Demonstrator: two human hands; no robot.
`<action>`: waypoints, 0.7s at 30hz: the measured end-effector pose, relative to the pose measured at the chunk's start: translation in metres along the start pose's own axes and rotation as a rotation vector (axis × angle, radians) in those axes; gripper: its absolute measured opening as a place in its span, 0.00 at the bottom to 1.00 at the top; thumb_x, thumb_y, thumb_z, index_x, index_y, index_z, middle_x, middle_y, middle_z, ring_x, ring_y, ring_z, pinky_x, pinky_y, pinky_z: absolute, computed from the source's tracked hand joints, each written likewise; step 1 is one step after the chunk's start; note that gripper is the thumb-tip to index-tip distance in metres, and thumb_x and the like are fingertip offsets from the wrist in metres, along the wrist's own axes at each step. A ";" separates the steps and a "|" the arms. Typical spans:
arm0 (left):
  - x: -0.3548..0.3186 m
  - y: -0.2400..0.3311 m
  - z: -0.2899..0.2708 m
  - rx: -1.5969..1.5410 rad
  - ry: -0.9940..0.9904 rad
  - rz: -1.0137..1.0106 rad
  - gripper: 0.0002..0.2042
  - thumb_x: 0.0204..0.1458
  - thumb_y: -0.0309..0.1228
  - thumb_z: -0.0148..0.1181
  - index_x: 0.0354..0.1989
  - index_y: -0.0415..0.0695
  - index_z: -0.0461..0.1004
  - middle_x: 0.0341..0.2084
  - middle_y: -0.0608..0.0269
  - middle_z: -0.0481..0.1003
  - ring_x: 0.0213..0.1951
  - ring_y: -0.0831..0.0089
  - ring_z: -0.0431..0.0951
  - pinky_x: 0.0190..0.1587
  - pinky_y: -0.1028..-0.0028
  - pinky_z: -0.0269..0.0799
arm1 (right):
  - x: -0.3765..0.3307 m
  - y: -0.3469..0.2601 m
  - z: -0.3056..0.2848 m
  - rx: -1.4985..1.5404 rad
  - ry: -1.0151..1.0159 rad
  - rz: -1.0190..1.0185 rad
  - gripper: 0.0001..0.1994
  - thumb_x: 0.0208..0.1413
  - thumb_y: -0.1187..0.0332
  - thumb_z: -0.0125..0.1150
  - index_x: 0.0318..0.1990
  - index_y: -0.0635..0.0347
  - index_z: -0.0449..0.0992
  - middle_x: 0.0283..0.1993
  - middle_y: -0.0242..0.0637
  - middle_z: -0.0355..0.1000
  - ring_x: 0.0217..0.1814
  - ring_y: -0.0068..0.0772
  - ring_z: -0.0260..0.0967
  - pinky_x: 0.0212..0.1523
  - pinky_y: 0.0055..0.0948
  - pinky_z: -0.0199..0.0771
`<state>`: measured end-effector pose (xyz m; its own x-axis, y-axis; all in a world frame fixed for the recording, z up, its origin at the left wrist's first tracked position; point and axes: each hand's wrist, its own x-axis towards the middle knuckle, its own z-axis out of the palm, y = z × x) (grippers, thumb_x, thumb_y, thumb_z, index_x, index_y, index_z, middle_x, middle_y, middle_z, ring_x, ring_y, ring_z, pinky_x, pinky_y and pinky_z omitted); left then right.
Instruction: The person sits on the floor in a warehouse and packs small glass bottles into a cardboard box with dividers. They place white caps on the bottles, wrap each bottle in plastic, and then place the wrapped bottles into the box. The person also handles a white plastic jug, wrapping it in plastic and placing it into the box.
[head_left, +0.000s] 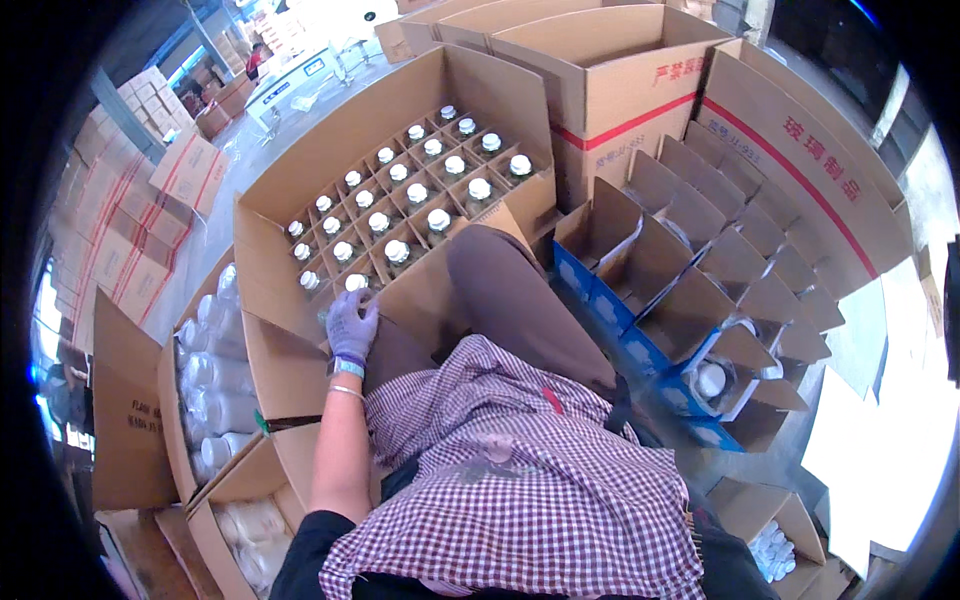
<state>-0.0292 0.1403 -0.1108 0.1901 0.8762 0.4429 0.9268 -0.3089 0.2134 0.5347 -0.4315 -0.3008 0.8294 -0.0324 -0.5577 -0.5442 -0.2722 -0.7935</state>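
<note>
My left hand (pixel 352 328), in a pale purple glove, is at the near corner of a divided cardboard box (pixel 268 340). Its fingers are closed around a clear glass bottle with a white cap (pixel 356 283), most of which is hidden by the glove and the box. Rows of similar white-capped bottles (pixel 416 193) stand upright in the box's compartments, mainly their caps and necks showing. I cannot see my right hand or forearm anywhere in the view.
On the right, cardboard dividers (pixel 700 270) rise above blue crates; one compartment holds a white-topped item (pixel 710 380). To the left, an open carton (pixel 180 400) contains wrapped white bottles (pixel 215 375). Tall open cartons (pixel 620 100) stand behind. A small box (pixel 770 500) sits lower right.
</note>
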 end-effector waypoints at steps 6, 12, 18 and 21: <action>0.007 -0.011 0.003 0.088 -0.001 0.048 0.10 0.52 0.38 0.61 0.37 0.47 0.81 0.34 0.53 0.79 0.38 0.52 0.79 0.43 0.56 0.74 | 0.000 0.036 -0.031 0.110 0.002 0.025 0.26 0.56 0.72 0.61 0.63 0.65 0.67 0.63 0.44 0.67 0.65 0.43 0.63 0.67 0.38 0.61; -0.010 -0.032 -0.007 -0.090 -0.042 -0.051 0.10 0.51 0.32 0.62 0.41 0.44 0.80 0.35 0.54 0.79 0.39 0.57 0.80 0.44 0.63 0.75 | -0.003 0.041 -0.052 0.103 0.054 0.034 0.26 0.56 0.70 0.62 0.63 0.65 0.68 0.62 0.43 0.67 0.65 0.42 0.64 0.67 0.37 0.61; -0.010 -0.028 -0.018 -0.345 0.051 -0.024 0.13 0.53 0.31 0.63 0.45 0.41 0.79 0.41 0.52 0.79 0.44 0.58 0.79 0.48 0.64 0.74 | 0.021 -0.003 -0.072 0.010 0.191 -0.055 0.26 0.56 0.69 0.63 0.63 0.65 0.68 0.62 0.43 0.68 0.65 0.41 0.64 0.66 0.36 0.62; -0.021 -0.006 -0.021 -0.516 0.275 -0.199 0.12 0.54 0.27 0.62 0.46 0.41 0.78 0.41 0.53 0.79 0.43 0.59 0.79 0.46 0.65 0.75 | 0.043 -0.098 -0.063 -0.082 0.325 -0.304 0.27 0.57 0.68 0.63 0.63 0.65 0.68 0.62 0.42 0.68 0.64 0.40 0.64 0.66 0.36 0.62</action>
<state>-0.0457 0.1161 -0.1035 -0.1247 0.8292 0.5448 0.6468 -0.3485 0.6784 0.6315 -0.4670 -0.2310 0.9538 -0.2359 -0.1862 -0.2685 -0.3907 -0.8805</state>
